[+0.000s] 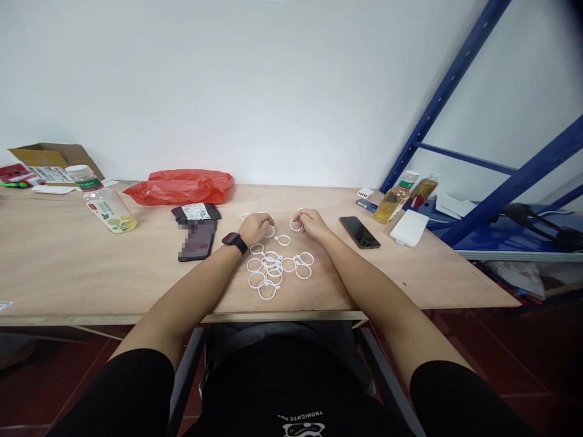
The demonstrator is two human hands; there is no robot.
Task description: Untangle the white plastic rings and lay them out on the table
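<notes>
My left hand (255, 228), with a black watch (235, 242) on its wrist, has its fingers closed on a white plastic ring (272, 233). More white rings show partly behind that hand. To the right, my right hand (313, 223) pinches another white plastic ring (296, 230) between thumb and fingers. Between the hands and slightly nearer lies a single ring (284, 244). Closer to me, a cluster of white rings (266, 299) with small eyelets overlaps on the wooden table (319, 294). Whether the held rings are linked to others is too small to tell.
A red plastic bag (182, 187), a dark pouch (198, 240) and a drink bottle (107, 206) stand or lie on the left. On the right are a phone (359, 232), a white box (409, 228) and another bottle (395, 200). A blue metal frame (455, 73) rises at the right.
</notes>
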